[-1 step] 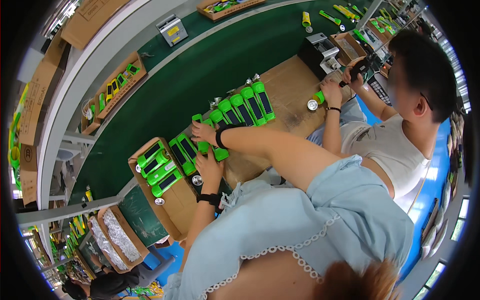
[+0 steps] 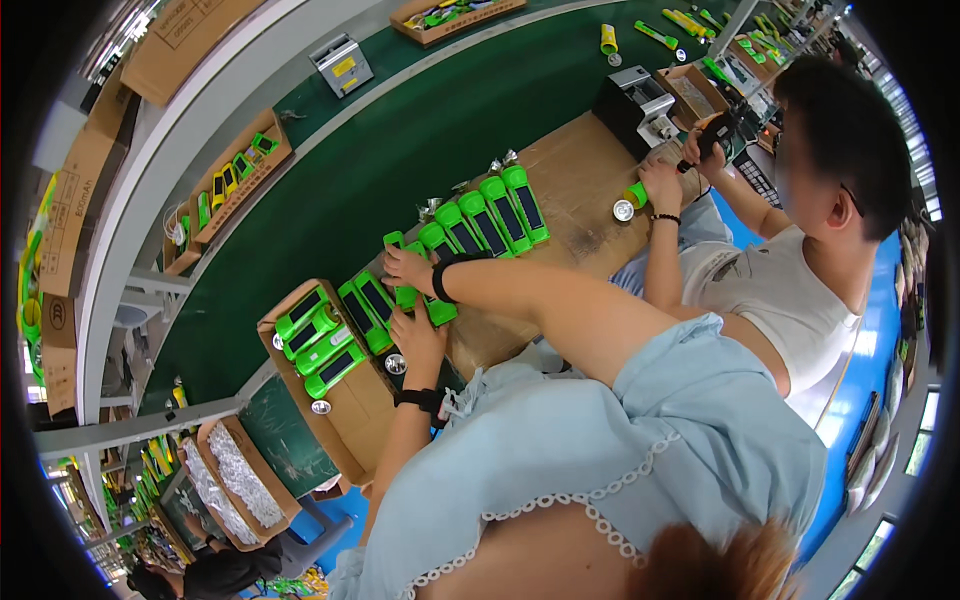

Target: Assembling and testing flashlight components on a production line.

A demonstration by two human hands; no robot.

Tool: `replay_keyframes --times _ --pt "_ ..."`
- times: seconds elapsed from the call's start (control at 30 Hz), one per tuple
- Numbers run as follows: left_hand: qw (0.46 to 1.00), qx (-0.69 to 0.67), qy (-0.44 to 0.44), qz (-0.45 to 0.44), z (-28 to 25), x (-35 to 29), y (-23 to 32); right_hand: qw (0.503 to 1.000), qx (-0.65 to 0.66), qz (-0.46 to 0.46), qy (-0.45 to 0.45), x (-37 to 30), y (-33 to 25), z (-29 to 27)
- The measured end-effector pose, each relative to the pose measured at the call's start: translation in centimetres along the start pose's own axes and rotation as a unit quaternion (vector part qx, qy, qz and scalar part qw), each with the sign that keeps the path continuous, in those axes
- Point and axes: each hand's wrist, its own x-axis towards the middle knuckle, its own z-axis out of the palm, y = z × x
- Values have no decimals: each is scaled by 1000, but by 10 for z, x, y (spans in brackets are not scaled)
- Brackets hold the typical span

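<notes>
My right hand is closed around the upper part of a green flashlight with a dark solar panel. Below it, my left hand curls its fingers at the lower end of the same flashlight; the palms hide much of it. Two more green flashlights lie just left of my hands, with a shiny round reflector head near my left wrist. To the right stretches a row of green flashlights, panels up. An open cardboard box at the left holds several flashlights.
Brown cardboard covers part of the green bench. At the right a co-worker holds a black hand tool and a green flashlight part, near a black machine. A metal frame borders the left.
</notes>
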Motion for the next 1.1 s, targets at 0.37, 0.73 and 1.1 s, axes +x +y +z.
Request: replay_keyframes --times 0.37,0.73,1.1 --pt "993 21 1 113 27 18 -29 914 291 208 192 -77 -18 -41" --pt "994 69 23 81 11 17 -3 652 617 440 -30 -299 -190 -86" --pt "996 80 18 41 12 6 19 235 683 572 -389 -468 -328 -93"
